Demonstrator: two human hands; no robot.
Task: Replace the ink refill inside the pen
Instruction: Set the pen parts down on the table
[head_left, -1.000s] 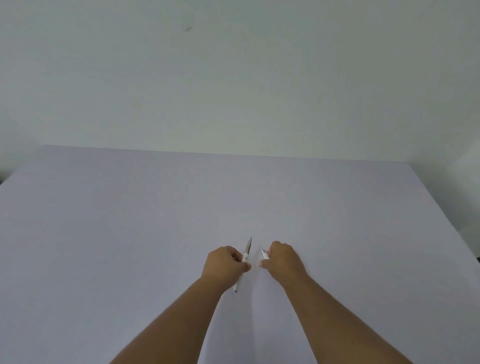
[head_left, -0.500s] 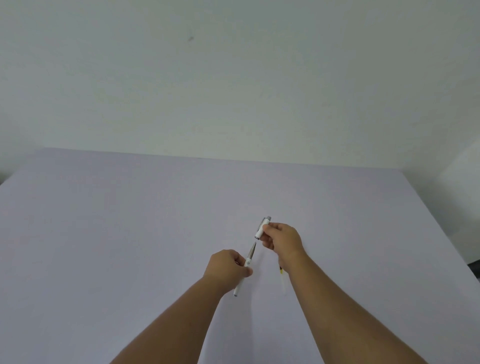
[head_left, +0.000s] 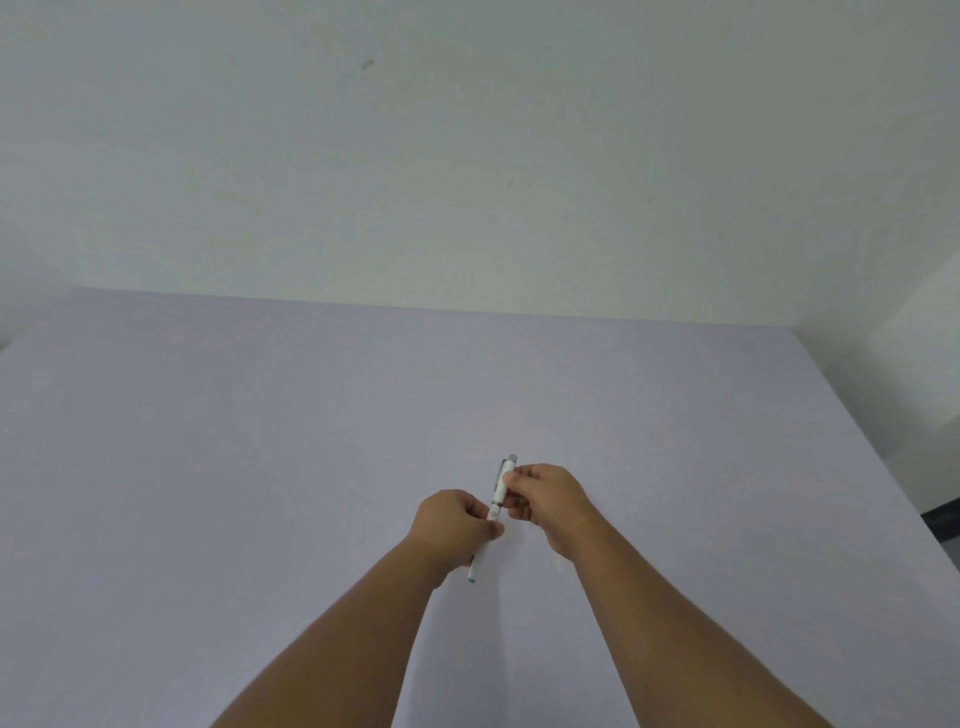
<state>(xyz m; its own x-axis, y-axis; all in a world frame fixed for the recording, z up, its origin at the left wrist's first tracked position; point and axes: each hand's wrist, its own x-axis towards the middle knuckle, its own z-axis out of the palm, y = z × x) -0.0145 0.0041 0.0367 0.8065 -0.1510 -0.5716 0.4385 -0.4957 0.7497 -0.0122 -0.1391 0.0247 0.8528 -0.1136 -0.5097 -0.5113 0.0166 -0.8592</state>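
Observation:
A slim white pen with a grey end and a dark ring is held above the table, pointing away from me. My left hand (head_left: 453, 526) grips the pen barrel (head_left: 479, 566), whose near end sticks out below the fist. My right hand (head_left: 548, 498) pinches the pen cap (head_left: 503, 480) between thumb and fingers. Cap and barrel sit in one line and meet at the dark ring. No ink refill can be seen; my right forearm covers the table spot behind it.
The pale lilac table (head_left: 260, 467) fills the lower view, with its far edge against a plain white wall (head_left: 467, 156) and its right edge running down at the far right. A dark strip of floor (head_left: 943, 517) shows beyond that edge.
My right hand brought the cap down onto the barrel held by my left hand; the two parts, apart a second ago, now join. The thin piece on the table by my right wrist is now hidden.

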